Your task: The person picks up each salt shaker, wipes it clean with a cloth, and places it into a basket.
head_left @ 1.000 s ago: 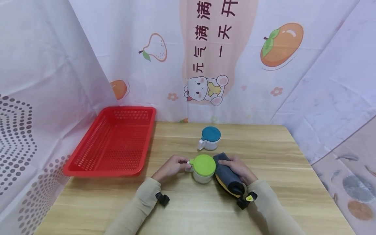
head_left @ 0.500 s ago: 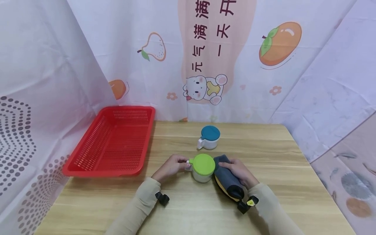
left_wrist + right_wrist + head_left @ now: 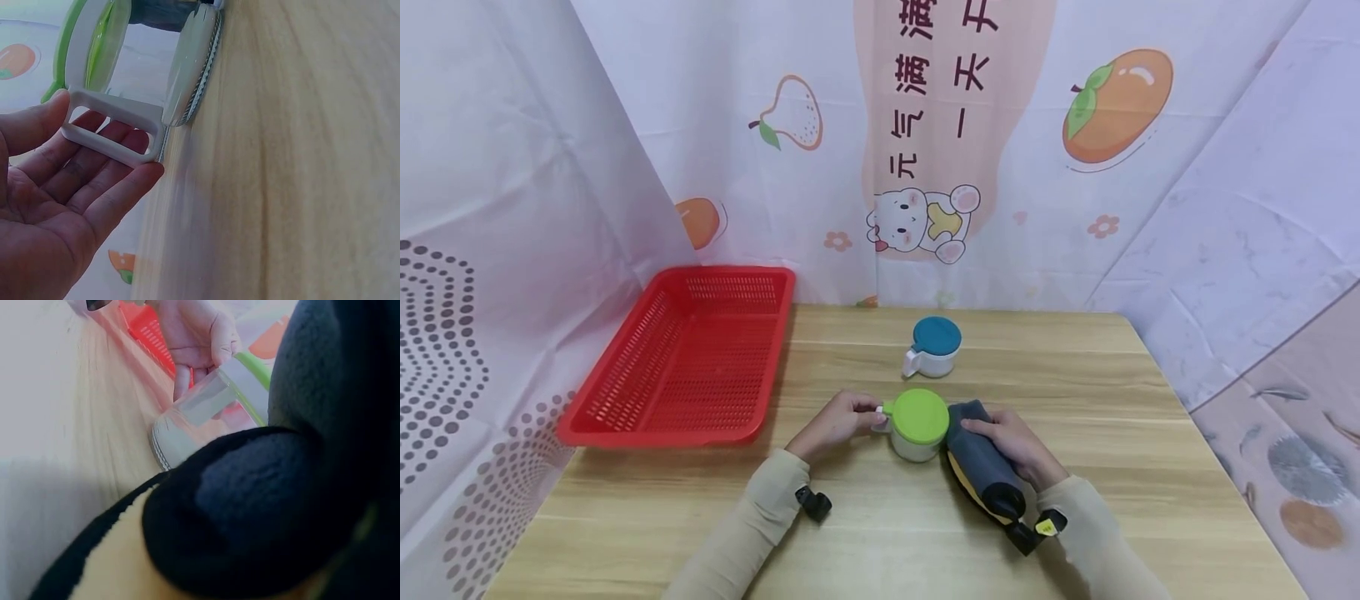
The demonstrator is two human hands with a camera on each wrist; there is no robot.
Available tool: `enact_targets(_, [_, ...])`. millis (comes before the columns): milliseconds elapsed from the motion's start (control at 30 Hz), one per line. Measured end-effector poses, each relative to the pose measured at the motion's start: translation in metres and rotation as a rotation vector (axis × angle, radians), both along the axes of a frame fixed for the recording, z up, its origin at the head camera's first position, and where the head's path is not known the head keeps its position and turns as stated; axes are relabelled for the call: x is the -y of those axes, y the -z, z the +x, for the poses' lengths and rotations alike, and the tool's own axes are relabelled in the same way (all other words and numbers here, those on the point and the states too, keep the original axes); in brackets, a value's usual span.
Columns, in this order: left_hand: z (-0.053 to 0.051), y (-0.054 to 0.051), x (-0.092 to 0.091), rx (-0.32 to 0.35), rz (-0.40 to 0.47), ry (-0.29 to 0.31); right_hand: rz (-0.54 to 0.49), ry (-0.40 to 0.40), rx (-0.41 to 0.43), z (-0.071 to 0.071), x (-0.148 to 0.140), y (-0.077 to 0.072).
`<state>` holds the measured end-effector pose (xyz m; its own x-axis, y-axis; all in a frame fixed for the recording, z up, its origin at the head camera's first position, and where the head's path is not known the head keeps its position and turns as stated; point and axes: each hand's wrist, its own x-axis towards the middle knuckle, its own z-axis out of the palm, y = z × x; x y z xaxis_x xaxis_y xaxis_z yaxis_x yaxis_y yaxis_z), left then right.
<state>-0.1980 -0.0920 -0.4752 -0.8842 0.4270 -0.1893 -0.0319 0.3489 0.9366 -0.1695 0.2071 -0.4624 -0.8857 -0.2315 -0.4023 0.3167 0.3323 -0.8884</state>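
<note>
Jar with green lid point(image 3: 919, 418) stands upright mid-table, lid on, handle point(image 3: 103, 144) toward the table's left edge. Left hand point(image 3: 838, 425): thumb and fingers clamped on that handle. Right hand point(image 3: 1018, 442): clamped on a grey-and-yellow item point(image 3: 979, 468), thumb over the top; its other fingertips are mostly hidden, can't tell how they're spaced. Item is just beside the jar, on the side toward the table's right edge; can't tell if they touch, or if the item rests on the table point(image 3: 880, 542).

Progress, my read: early. Done: 2 hands set, 1 thing each. Left: jar is still down on the table, not lifted. Blue-lidded jar point(image 3: 935, 337), near the far edge, has no hand on it. Red basket point(image 3: 773, 362) sits at the far left corner; 0 of 2 jars in it.
</note>
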Motion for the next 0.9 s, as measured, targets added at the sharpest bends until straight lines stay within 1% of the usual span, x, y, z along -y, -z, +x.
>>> enact_targets(200, [-0.002,-0.002,0.0,-0.012,-0.001,0.025,-0.02,0.001,0.012,0.005,-0.001,0.0])
enact_targets(367, [-0.003,-0.002,0.0,-0.028,-0.009,0.057,-0.044,-0.023,0.017,0.004,-0.001,0.001])
enact_targets(500, [-0.002,-0.003,0.0,-0.03,-0.005,0.07,-0.027,-0.02,0.001,0.002,0.0,-0.001])
enact_targets(700, [-0.002,-0.007,0.001,-0.032,-0.003,0.08,-0.008,-0.009,-0.037,-0.002,0.002,-0.002])
enact_targets(900, [-0.003,-0.008,0.001,-0.022,-0.008,0.089,0.014,-0.019,-0.033,-0.005,0.003,-0.002])
